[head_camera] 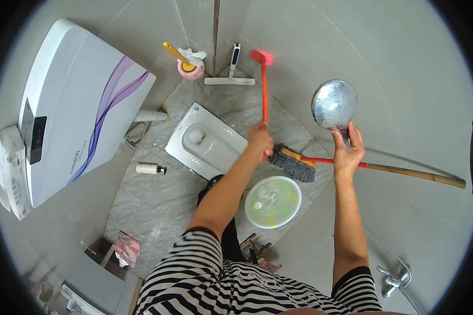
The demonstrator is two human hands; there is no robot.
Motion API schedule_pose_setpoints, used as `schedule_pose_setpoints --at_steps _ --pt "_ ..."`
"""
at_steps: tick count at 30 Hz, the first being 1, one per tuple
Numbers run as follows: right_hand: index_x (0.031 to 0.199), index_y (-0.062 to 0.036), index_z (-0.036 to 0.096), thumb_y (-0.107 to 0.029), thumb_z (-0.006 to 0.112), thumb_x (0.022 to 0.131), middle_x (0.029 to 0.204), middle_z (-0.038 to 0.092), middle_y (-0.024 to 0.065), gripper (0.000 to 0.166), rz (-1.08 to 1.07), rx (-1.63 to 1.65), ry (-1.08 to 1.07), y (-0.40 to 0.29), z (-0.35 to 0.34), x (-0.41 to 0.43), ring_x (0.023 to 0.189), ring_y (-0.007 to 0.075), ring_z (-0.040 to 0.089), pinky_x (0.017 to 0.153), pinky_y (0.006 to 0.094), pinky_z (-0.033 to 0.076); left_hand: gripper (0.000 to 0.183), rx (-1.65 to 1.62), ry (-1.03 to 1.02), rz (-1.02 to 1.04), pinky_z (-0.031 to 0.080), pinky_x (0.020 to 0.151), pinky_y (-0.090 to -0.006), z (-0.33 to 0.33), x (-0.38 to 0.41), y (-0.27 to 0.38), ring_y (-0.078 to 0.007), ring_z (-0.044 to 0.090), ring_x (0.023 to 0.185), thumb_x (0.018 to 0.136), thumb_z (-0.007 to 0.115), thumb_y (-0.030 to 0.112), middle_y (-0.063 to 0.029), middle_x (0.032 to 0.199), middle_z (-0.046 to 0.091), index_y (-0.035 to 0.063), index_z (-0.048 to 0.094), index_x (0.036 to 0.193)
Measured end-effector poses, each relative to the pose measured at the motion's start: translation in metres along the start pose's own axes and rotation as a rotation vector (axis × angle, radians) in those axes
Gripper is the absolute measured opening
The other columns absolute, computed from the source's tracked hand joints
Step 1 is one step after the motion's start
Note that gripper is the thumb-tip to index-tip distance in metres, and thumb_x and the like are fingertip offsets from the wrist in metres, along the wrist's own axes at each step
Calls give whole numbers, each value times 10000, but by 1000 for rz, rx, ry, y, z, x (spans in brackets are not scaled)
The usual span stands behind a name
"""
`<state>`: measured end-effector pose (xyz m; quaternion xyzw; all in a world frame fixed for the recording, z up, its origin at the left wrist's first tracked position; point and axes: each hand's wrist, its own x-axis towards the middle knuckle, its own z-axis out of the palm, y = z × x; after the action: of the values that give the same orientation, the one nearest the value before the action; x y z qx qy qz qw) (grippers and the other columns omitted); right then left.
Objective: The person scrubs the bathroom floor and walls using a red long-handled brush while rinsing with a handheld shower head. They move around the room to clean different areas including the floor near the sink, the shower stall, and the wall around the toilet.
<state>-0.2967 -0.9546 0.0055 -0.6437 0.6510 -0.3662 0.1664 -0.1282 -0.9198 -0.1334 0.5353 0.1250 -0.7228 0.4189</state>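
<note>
My left hand (260, 139), slightly blurred, grips the orange-red handle of a long cleaning brush (264, 92). The brush's red head is up against the grey wall at the back right. In my right hand (347, 153) is a round chrome shower head (334, 104), pinched between thumb and fingers at its lower edge, with its shiny disc facing up. Below my left hand a grey-bristled broom (295, 167) lies with its red and wooden handle running behind my right wrist. A white squat toilet (205, 143) is set in the floor beyond my left forearm.
A lidded white bucket (273, 202) stands near my feet. Along the left wall hangs a white water heater (86, 106). A squeegee (230, 80) and a pink pot (191, 71) stand at the far corner. A soap bottle (148, 168) lies leftward; a mixer tap (396, 281) is lower right.
</note>
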Motion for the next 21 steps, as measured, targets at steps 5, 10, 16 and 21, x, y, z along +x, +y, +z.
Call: schedule_pose_setpoints --at_steps 5,10,16,21 --pt "1112 47 592 8 719 732 1017 612 62 403 -30 90 2 5 5 3 915 151 571 849 267 447 102 -37 -13 57 216 295 -272 -42 65 39 -115 287 347 918 458 250 -5 549 368 152 473 892" --pt "1120 54 585 26 704 742 1001 603 50 397 130 104 4 14 -7 -5 912 132 557 850 249 435 130 159 -14 34 216 295 -276 -22 24 3 -115 301 352 918 477 285 -20 551 385 157 492 903" --pt "1133 64 575 67 686 743 1021 587 62 405 -89 246 -10 -30 0 -2 920 140 549 847 255 436 262 165 -62 -100 214 294 -275 -36 70 15 -113 282 347 925 470 346 -12 524 355 131 411 787" --pt "1153 63 562 88 669 748 1048 581 71 420 -113 332 4 -81 -9 14 957 142 542 864 260 430 175 410 -272 -37 232 281 -257 -82 -35 -47 -86 296 341 932 492 305 -2 541 388 138 531 971"
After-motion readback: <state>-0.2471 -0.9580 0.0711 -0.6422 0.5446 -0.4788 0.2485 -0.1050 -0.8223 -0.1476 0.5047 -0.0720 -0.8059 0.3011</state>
